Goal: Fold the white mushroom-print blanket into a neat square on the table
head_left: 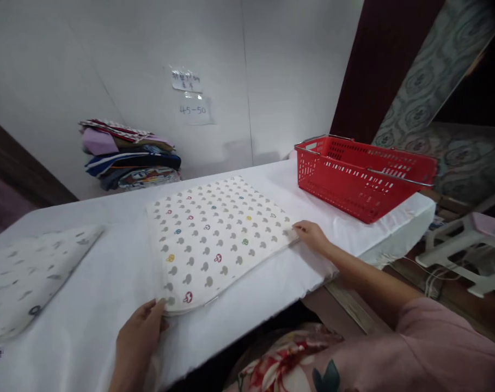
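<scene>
A folded white cloth [214, 234] printed with grey, red, yellow, green and blue mushroom shapes lies flat on the white-covered table [231, 305]. My left hand [143, 326] pinches its near left corner between thumb and fingers. At the near right corner, my right hand [310, 234] grips the edge the same way. The fingertips under the fabric are partly hidden. To the left lies a second folded white cloth [38, 272] with dark and grey prints, apart from both hands.
A red plastic basket [341, 188] with metal handles stands at the table's back right. Folded fabrics [130, 155] are stacked at the back left by the wall. Paper notes [196, 110] hang on the wall. A stool [471, 245] stands on the right.
</scene>
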A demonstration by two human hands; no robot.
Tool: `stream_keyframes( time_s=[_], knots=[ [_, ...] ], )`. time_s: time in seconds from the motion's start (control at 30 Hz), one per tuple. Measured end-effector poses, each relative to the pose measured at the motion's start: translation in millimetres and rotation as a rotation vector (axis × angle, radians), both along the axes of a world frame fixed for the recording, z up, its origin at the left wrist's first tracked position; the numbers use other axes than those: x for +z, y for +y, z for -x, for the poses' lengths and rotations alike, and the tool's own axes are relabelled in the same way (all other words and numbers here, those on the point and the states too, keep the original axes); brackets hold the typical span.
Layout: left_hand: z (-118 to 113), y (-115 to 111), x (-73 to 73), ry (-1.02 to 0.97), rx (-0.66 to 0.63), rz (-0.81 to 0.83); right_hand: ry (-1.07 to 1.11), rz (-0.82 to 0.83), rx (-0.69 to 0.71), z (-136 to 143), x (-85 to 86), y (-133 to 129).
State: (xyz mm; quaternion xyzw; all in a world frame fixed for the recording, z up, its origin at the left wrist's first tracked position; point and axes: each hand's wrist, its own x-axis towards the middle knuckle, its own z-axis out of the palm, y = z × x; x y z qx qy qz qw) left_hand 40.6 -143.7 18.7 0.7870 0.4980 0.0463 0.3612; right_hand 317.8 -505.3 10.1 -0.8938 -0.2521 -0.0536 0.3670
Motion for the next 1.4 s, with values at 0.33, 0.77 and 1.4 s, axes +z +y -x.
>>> stream_keyframes(
  time_s=[0.33,0.77,1.4],
  knots=[
    [-6.5,-6.6,11.8,0.037,-0.073,-0.042,0.427,0.127,-0.092,-36.7,6.2,-21.5],
    [-1.0,-1.7,5.9,0.036,-0.07,-0.063,0.598,0.268,-0.062,-34.6,12.8,-12.6],
    [20.6,-27.6,7.4,-0.23,-0.013,-0.077,0.653,-0.102,-0.04,-38.8,-22.1,-55.5]
  ],
)
